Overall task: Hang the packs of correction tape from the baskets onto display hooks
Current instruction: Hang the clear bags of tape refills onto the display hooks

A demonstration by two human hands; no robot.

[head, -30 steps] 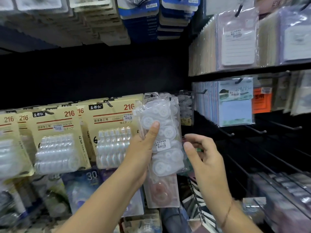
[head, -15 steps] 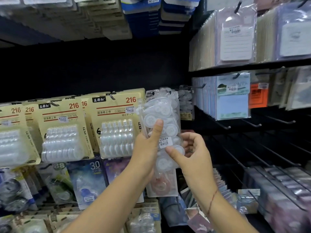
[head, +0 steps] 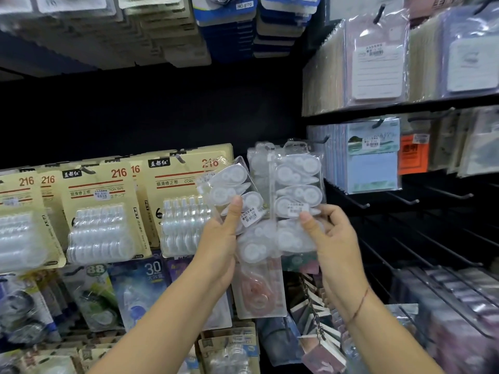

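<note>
While the left hand is gripping a tilted pack before the yellow cards, the right hand is pinching an upright pack right of them.

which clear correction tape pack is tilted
The pack in the left hand: its top leans left, while the other pack, in the right hand, stands upright.

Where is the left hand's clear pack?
The clear pack is tilted at the head view's centre, between the beige 216 card and the right hand's upright pack.
</note>
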